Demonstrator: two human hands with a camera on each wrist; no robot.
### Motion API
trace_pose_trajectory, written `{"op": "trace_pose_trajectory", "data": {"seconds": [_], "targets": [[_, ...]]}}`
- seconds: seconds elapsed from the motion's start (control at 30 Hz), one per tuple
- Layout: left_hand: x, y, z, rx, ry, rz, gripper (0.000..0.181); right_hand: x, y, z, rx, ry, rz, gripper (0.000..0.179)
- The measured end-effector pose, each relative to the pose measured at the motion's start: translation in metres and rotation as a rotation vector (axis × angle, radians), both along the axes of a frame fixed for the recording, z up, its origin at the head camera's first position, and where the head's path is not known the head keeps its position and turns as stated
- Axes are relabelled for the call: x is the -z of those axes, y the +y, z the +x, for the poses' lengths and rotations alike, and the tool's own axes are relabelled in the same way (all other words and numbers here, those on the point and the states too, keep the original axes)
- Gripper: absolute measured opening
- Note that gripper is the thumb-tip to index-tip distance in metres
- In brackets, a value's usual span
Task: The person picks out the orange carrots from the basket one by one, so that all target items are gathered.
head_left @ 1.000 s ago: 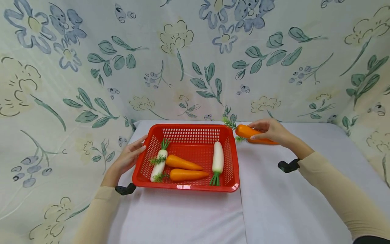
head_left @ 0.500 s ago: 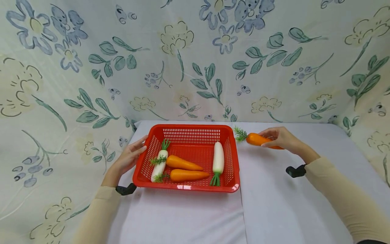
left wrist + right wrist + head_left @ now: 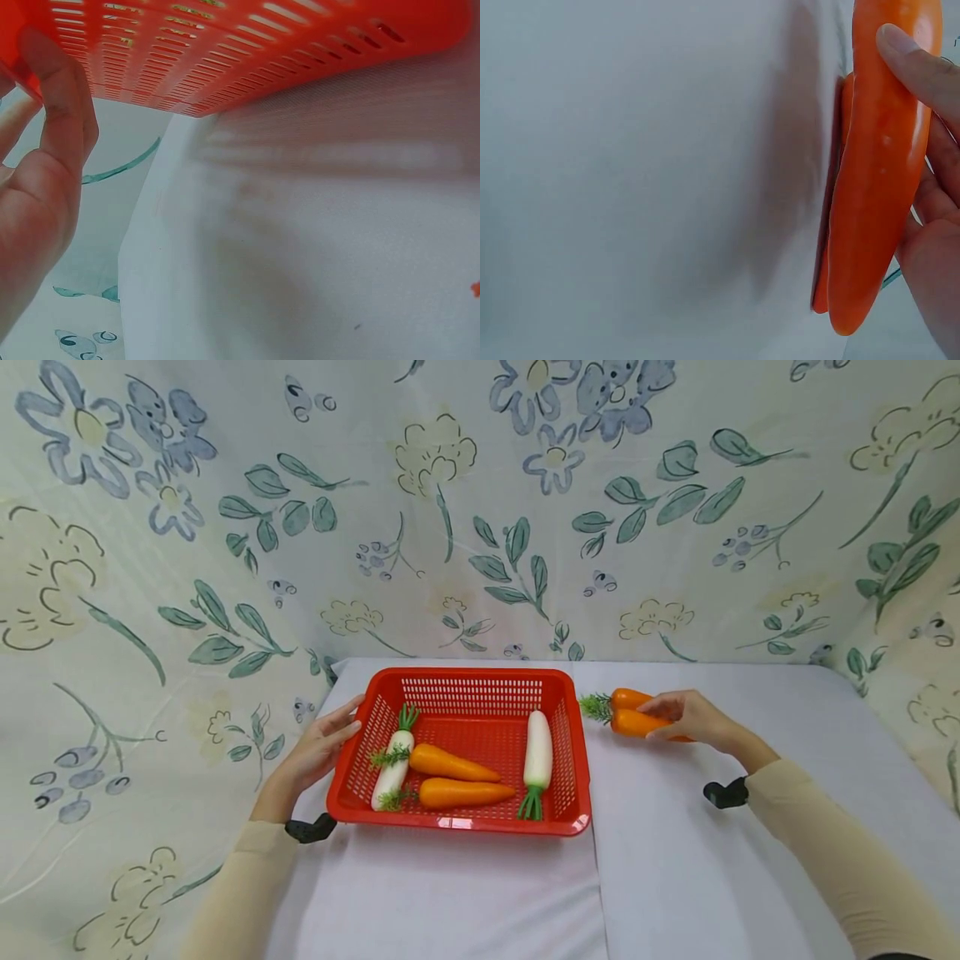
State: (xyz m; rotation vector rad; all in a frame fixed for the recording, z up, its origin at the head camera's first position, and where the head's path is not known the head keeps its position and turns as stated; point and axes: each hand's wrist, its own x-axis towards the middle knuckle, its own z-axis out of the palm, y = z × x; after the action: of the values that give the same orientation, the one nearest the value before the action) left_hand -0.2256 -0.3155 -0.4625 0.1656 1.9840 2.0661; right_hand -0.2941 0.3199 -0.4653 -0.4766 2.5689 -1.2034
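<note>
My right hand [image 3: 693,720] pinches an orange carrot [image 3: 636,723] with feathery green leaves, right of the basket. In the right wrist view the thumb lies on the near face of this carrot [image 3: 877,172], the other fingers behind it. A second carrot [image 3: 628,697] lies just beyond it on the table, partly hidden. My left hand [image 3: 318,745] grips the left rim of the red plastic basket [image 3: 472,727]. Inside the basket are two carrots, the upper carrot [image 3: 450,762] and the lower carrot [image 3: 465,792], between a left white radish [image 3: 390,777] and a right white radish [image 3: 537,750].
A white cloth covers the table [image 3: 675,843], with a seam running forward from the basket's right corner. Behind and to the left hangs a floral cloth [image 3: 480,527]. A small orange bit [image 3: 475,289] shows at the right edge of the left wrist view.
The right hand has carried its carrot right and toward me, lowering it from over the other carrot to its near side. The left hand and basket stay put.
</note>
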Motion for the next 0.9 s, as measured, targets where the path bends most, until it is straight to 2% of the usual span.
{"op": "trace_pose_trajectory", "data": {"seconds": [0.27,0.53,0.9], "targets": [[0.002,0.0,0.001,0.006,0.008,0.021,0.058,0.008,-0.002,0.002,-0.013,-0.018,-0.001,0.046],[0.002,0.002,0.001,-0.016,0.007,0.0,0.059,0.012,-0.004,0.007,-0.034,0.013,0.013,0.044],[0.002,0.0,-0.001,-0.01,0.002,-0.005,0.059,0.017,-0.001,0.004,-0.016,0.039,0.019,0.046]]}}
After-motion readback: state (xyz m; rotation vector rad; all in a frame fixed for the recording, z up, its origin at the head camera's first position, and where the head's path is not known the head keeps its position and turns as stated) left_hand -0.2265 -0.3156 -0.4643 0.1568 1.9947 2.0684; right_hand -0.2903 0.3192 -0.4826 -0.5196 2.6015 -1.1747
